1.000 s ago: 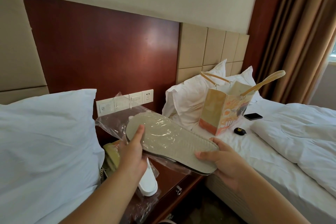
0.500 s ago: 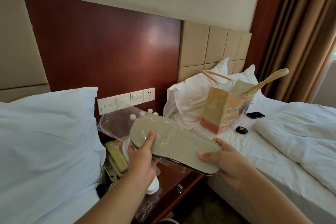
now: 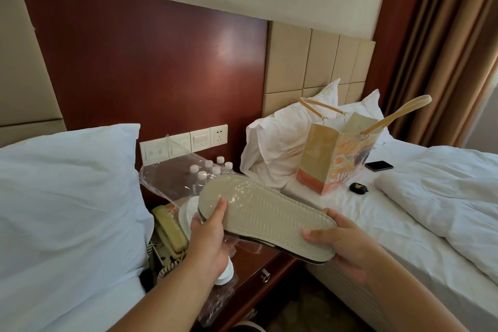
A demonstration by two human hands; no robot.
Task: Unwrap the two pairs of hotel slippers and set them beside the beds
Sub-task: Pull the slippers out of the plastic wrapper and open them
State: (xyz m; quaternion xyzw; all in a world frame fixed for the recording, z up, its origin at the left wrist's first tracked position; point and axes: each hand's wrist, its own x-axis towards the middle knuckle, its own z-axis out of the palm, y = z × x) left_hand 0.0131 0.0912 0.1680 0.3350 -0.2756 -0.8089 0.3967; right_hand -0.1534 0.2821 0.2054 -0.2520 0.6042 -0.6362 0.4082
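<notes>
head view: slipper pair (image 3: 266,218) held sole-up over the gap between the two beds, above the nightstand (image 3: 256,269) front edge. left hand (image 3: 207,240) grips the toe end, thumb on the sole over the plastic wrap (image 3: 167,178). right hand (image 3: 342,242) grips the bare heel end, thumb on top, just off the right bed (image 3: 390,226) edge. free room: only the narrow floor strip (image 3: 304,310) between nightstand and right bed. white slippers (image 3: 186,214) lie on the nightstand beside the telephone (image 3: 168,232). vs 1 s back: wrap pulled further toward the toe, more ribbed sole bare, water bottles (image 3: 213,167) now showing.
</notes>
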